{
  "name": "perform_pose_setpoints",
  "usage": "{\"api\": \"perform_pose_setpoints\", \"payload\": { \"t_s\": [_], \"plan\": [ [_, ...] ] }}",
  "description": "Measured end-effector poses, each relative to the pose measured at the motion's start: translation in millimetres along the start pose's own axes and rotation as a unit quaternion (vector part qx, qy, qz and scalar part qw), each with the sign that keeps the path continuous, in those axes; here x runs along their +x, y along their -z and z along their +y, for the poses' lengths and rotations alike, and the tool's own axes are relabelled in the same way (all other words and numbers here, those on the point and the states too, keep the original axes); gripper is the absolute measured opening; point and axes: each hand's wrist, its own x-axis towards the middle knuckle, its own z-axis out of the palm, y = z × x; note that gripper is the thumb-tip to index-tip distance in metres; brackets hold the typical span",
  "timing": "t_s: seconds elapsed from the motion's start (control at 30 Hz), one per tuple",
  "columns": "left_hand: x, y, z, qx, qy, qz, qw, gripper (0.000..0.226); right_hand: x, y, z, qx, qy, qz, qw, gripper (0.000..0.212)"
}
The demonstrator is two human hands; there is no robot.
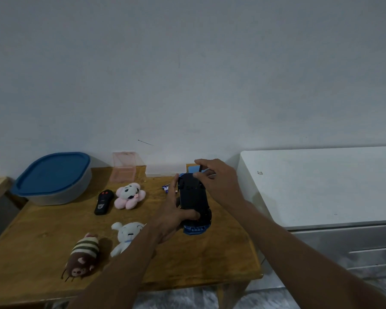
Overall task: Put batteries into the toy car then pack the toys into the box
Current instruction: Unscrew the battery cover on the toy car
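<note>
- I hold the toy car [193,201] in the air above the wooden table [31,230], towards its right-hand side, between both my hands
- The car is turned over, so its black underside faces up at me and the blue body shows only at the edges
- Its long axis runs away from me towards the wall [187,74], leaning slightly to the left at the far end
- The blue end with the grille points back at me and a little down; the other end points at the wall
- My left hand [173,216] grips the near half of the car, thumb across the underside and fingers wrapped round the left flank
- My right hand [214,181] comes over the far end with thumb and fingers curled and pinched together on it; what sits between the fingertips is too small to tell
- A small blue-and-white battery pack [166,188] lies on the table just left of the car
- Further left lie a black remote [103,202] and a pink plush [129,195], side by side
- Nearer me are a white plush [126,236], partly behind my left forearm, and a brown striped plush [83,256]
- A grey box with a blue lid [54,177] stands at the table's far left corner
</note>
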Motion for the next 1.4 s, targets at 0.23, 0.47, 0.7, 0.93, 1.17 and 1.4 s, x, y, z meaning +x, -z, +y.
{"api": "perform_pose_setpoints", "payload": {
  "t_s": [0.23,0.47,0.7,0.93,1.17,1.4],
  "plan": [
    [-2,0,2,0.002,-0.003,0.001,1.000,0.120,0,-1,-3,-0.021,0.008,0.002,1.000,0.031],
    [-4,1,3,0.007,-0.003,-0.001,1.000,0.120,2,-3,-6,-0.026,0.002,0.007,1.000,0.032],
    [-3,0,3,0.002,-0.002,0.000,1.000,0.120,2,-5,-8,-0.019,0.006,-0.004,1.000,0.031],
    [-4,0,2,-0.004,-0.004,0.005,1.000,0.119,3,-3,-12,0.047,-0.054,0.016,0.997,0.028],
    [-6,0,5,0.000,-0.007,0.011,1.000,0.119,0,-7,-13,0.066,-0.068,0.041,0.995,0.019],
    [-13,-3,2,0.005,0.000,0.018,1.000,0.119,-4,-11,-17,0.021,-0.038,0.051,0.998,0.015]
  ]
}}
